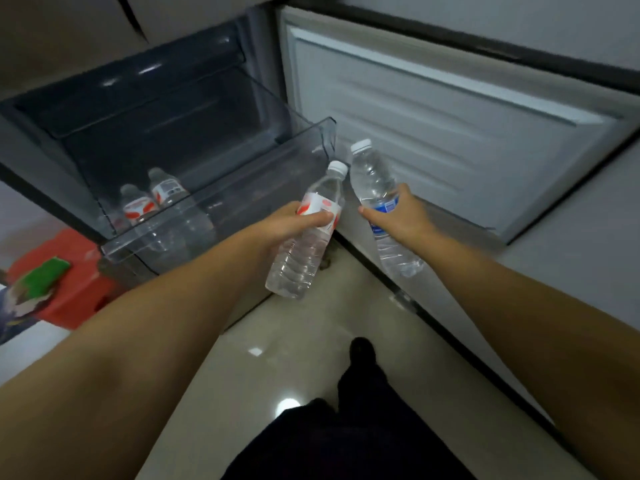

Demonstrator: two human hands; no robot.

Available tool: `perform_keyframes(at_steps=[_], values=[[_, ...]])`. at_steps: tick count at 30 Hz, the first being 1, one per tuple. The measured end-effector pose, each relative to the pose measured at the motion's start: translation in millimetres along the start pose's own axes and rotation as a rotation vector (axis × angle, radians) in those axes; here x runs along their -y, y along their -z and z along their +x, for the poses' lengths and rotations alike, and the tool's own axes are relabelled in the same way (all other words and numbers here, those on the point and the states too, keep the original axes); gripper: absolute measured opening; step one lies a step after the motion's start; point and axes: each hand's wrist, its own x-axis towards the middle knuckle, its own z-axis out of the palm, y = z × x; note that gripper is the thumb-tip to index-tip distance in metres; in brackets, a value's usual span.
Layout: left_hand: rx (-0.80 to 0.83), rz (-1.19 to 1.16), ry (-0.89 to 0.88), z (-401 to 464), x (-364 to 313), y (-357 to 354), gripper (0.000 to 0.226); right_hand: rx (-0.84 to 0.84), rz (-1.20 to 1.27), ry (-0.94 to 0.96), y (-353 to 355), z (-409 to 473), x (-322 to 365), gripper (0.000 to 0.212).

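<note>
Clear plastic drawer [263, 168]: open, two bottles [168, 192] at its left end.
Red-label bottle [304, 251]: just outside the drawer's front right corner, cap toward it.
Blue-label bottle [372, 181]: right of the drawer, beside that corner.
Left hand [294, 221]: fingers wrapped round the red-label bottle's middle.
Right hand [401, 216]: clasping the blue-label bottle.
Risk: both caps crowd one corner; I'd expect a knock on the drawer wall, loosening a grip.

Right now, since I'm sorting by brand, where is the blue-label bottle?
In the head view, right of centre: the right hand grips the blue-label bottle in front of the open door, just right of the red-label bottle in the left hand.
</note>
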Motion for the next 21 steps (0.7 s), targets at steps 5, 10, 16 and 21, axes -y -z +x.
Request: perform_keyframes(at_steps=[5,10,16,21], values=[[-0.027,0.307,-0.021,8,38,-40,0.059,-0.125,-0.117,-0.176,4,-57,-63,0.062],[0.065,0.454,-0.105,13,60,-94,0.071,-0.237,-0.14,-0.308,21,-117,-114,0.063],[0.249,0.569,-0.227,7,58,-177,0.067,-0.434,-0.105,-0.48,57,-192,-169,0.063],[0.434,0.701,-0.296,-3,60,-257,0.066,-0.603,-0.033,-0.632,83,-263,-212,0.063]])
